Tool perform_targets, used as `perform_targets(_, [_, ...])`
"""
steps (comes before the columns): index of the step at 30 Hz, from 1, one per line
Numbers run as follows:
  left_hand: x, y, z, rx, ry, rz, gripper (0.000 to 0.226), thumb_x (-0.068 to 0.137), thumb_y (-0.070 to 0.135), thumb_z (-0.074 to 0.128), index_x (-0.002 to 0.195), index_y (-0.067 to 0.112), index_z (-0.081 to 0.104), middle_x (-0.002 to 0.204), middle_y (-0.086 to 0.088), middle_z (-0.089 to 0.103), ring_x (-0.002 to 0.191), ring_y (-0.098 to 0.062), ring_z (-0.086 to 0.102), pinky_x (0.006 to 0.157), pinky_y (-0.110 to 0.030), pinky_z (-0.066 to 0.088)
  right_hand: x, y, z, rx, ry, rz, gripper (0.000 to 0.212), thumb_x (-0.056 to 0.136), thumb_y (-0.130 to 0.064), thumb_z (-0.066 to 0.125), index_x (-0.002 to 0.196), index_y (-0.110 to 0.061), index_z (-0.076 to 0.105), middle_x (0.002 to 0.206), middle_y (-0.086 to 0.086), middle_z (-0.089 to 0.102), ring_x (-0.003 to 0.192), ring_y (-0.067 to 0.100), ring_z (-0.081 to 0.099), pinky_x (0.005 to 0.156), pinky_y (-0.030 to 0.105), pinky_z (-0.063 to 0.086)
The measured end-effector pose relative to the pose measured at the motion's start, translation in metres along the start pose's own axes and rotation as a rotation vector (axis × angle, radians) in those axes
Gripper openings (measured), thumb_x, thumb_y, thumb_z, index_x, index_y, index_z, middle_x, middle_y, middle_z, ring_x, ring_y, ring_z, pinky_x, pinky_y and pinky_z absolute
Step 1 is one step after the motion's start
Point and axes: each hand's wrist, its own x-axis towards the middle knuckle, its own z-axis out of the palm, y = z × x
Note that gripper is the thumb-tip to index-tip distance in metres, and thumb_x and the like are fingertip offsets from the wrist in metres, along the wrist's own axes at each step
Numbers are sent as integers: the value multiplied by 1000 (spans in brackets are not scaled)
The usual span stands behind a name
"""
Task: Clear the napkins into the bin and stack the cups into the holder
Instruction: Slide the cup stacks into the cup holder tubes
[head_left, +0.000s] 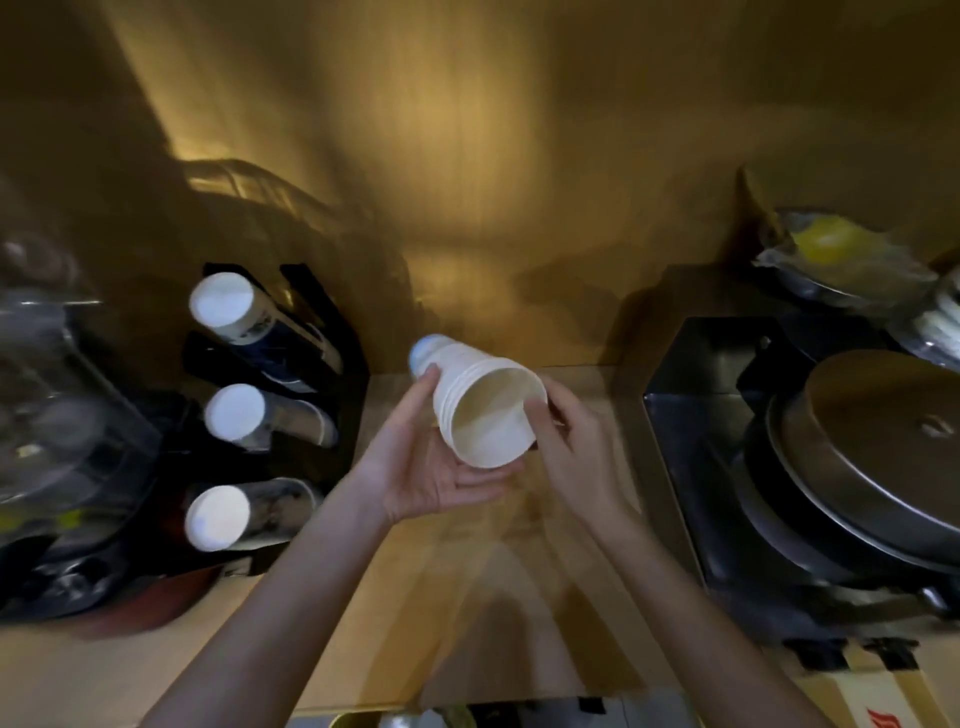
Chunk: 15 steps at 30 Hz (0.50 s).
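A nested stack of white paper cups (485, 410) lies tilted above the wooden counter, its open mouth facing me. My left hand (431, 462) cradles the stack from below with the thumb on its side. My right hand (566, 441) grips the rim at the right. At the left stands a black cup holder (322, 322) with three slots. Each slot carries a column of white cups: top (223, 304), middle (236, 415), bottom (218, 517). No napkins are visible.
A black machine with a round metal lid (872, 441) fills the right side. A wrapped yellow item (831, 244) sits behind it. Clear plastic containers (57, 415) crowd the far left. The wooden counter (467, 597) runs below my arms.
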Motion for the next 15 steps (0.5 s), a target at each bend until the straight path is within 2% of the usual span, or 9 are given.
perform_targets(2, [-23,6,-4,49,20,85,73,64,64,56,116,14,57,100,-18,71,87,-36,70,64,-41,61,-3,-9,13,117,-51,-13,25,91,-28,46,109,-38,60,93,-29,68,90,-4,62,72,22,53])
perform_targets(3, [-34,9,-7,82,45,143,68,66,59,62,118,15,56,101,-17,71,88,-36,70,64,-40,61,-4,-14,18,180,-74,7,26,90,-26,46,107,-41,59,94,-32,68,90,-7,61,71,16,50])
perform_targets(5, [-49,12,-19,167,102,322,61,66,39,75,118,15,55,100,-11,74,90,-30,70,65,-35,60,-5,-21,29,270,-124,58,31,85,-24,44,102,-43,61,95,-28,69,89,-9,61,71,11,46])
perform_targets(7, [-65,13,-30,331,171,503,71,59,33,82,121,16,54,113,-7,70,105,-25,66,81,-38,57,-5,-27,42,309,-197,88,32,80,-27,43,99,-45,62,93,-29,70,87,-9,61,71,10,45])
perform_targets(8, [-75,14,-33,416,229,578,77,54,33,84,123,18,53,119,-5,67,111,-24,63,89,-41,53,-5,-31,49,327,-238,90,31,77,-31,44,97,-46,62,94,-30,70,89,-9,61,73,10,45])
perform_targets(9, [-85,14,-38,487,313,651,79,50,32,85,121,21,53,119,-1,66,111,-19,62,91,-37,52,-4,-34,57,338,-277,87,30,74,-37,45,96,-46,63,96,-29,70,93,-8,61,76,10,45])
perform_targets(12, [-115,9,-49,778,561,832,76,51,23,88,115,30,49,106,20,61,100,8,58,76,-12,51,-6,-47,81,322,-407,93,40,67,-52,52,107,-50,54,115,-16,64,107,0,58,85,16,46])
perform_targets(15, [-139,-1,-63,956,651,956,79,52,32,87,117,38,44,107,26,55,102,15,52,79,-2,46,-12,-62,107,242,-510,73,54,62,-56,63,112,-54,44,132,-5,52,118,12,53,94,32,48])
